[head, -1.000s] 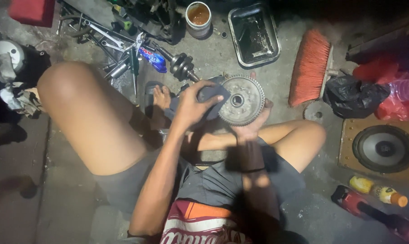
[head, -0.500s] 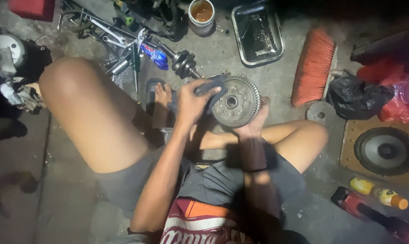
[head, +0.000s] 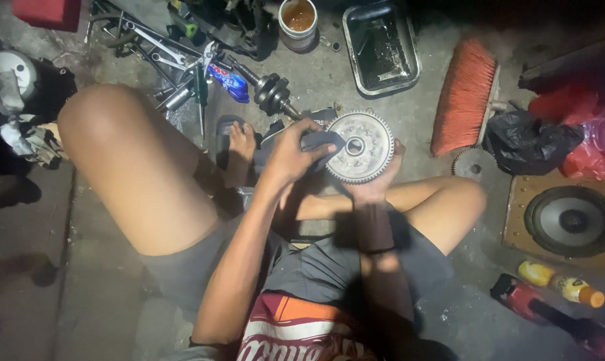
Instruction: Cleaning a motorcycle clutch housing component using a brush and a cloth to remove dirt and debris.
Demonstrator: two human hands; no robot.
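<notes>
I sit on the concrete floor with my knees spread. My right hand [head: 376, 184] grips a round toothed metal clutch gear [head: 363, 147] from below and holds it upright in front of me. My left hand [head: 292, 155] presses a dark grey cloth [head: 319, 142] against the left side of the gear's face. The gear's centre hole and several cut-outs show to the right of the cloth.
An orange-bristled brush [head: 464, 93] lies to the right, with a small sprocket [head: 473, 162] below it. A black tray [head: 381, 48] and a cup of brown liquid [head: 298, 20] sit ahead. A crankshaft [head: 272, 93] and frame parts lie at the left, a speaker [head: 571, 220] and bottles at the right.
The cloth in my left hand has shifted over the gear's face, from its left edge toward the centre. My right hand keeps its grip under the gear.
</notes>
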